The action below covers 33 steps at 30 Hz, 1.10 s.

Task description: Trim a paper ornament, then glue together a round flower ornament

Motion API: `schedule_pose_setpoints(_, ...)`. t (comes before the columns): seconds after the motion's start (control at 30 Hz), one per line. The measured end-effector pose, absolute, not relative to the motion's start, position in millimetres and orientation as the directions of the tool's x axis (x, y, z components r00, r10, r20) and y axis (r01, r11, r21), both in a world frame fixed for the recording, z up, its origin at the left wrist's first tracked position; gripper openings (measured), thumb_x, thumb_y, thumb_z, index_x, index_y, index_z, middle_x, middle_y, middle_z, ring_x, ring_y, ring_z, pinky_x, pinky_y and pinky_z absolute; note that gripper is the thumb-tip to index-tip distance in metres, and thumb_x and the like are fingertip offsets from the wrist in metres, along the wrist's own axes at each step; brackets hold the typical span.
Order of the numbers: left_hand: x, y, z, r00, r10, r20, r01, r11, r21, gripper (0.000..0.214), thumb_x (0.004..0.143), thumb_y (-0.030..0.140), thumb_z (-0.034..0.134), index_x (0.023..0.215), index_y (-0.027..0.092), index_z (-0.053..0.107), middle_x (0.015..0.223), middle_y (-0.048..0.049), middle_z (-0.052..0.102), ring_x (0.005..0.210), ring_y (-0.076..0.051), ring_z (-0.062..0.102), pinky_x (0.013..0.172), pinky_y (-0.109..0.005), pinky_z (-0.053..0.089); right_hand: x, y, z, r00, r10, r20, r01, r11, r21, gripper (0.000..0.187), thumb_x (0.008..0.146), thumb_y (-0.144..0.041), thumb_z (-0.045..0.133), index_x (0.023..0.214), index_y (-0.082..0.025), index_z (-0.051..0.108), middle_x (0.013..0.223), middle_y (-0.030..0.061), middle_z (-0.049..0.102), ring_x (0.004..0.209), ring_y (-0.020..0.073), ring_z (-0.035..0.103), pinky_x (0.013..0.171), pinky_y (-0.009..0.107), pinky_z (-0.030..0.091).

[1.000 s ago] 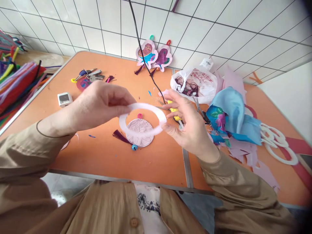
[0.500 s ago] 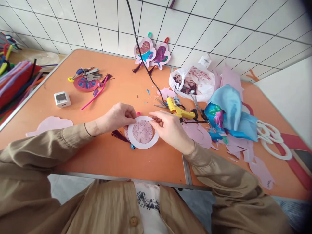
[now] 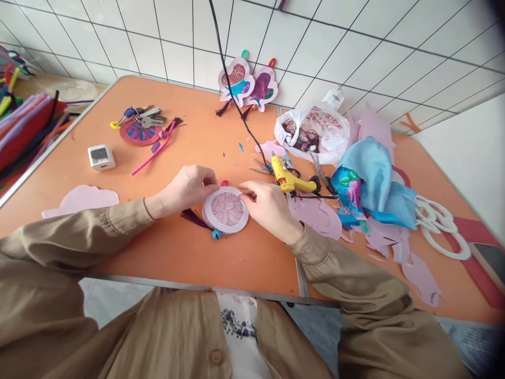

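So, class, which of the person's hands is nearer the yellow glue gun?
Right. The right hand is beside the glue gun, to its left; the left hand is farther left.

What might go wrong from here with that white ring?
The white ring sits slightly off-centre on the line-drawn disc, whose edge shows at the left, so it might end up misaligned. The right hand is close to the yellow glue gun and could knock it. The dark tassel and blue bell lie by the disc's edge and might snag.
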<state>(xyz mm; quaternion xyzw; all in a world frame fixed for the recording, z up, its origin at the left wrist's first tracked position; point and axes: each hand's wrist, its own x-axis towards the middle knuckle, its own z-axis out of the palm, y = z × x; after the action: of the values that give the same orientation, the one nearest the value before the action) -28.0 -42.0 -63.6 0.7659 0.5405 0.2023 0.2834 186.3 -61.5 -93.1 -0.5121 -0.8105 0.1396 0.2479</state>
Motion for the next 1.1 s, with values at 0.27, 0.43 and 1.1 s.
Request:
schedule_pose_setpoints(0.27,-31.5,-38.6,-74.1,0.385,0.923,0.005,0.733,-0.309,0.606,0.025,0.082,0.024,0.054,0.064,0.013,0.067,0.059,-0.0015,0.062,0.054,-0.009,0.046,0.055,-0.024,0.035,185.3,-55.1,-105.4,-0.317,0.928,0.196,0.742,0.371,-0.558,0.021,0.081,-0.009,0.064,0.098,-0.017,0.074,0.087,0.0089,0.079,0.079,0.0235,0.075,0.072,0.034,0.056)
schedule_pose_setpoints(0.43,-31.7,-37.9,-72.7,0.383,0.923,-0.031,0.725,-0.279,0.630,0.028,0.083,0.031,0.055,0.071,0.012,0.072,0.064,-0.0033,0.067,0.056,-0.011,0.051,0.056,-0.025,0.037,185.9,-51.8,-110.7,-0.308,0.926,0.219,0.711,0.377,-0.594,0.021,0.080,-0.007,0.064,0.095,-0.017,0.073,0.087,0.0079,0.079,0.077,0.0223,0.075,0.071,0.033,0.056)
schedule_pose_setpoints(1.1,-29.9,-33.8,-75.1,0.331,0.918,-0.219,0.668,-0.064,0.741,0.021,0.072,0.025,0.064,0.083,0.013,0.078,0.075,-0.0036,0.073,0.069,-0.015,0.061,0.059,-0.023,0.044,186.8,-48.9,-103.5,-0.366,0.915,0.171,0.728,0.396,-0.560,0.009,0.081,-0.011,0.064,0.083,-0.017,0.070,0.086,0.0067,0.075,0.074,0.0176,0.067,0.069,0.029,0.049)
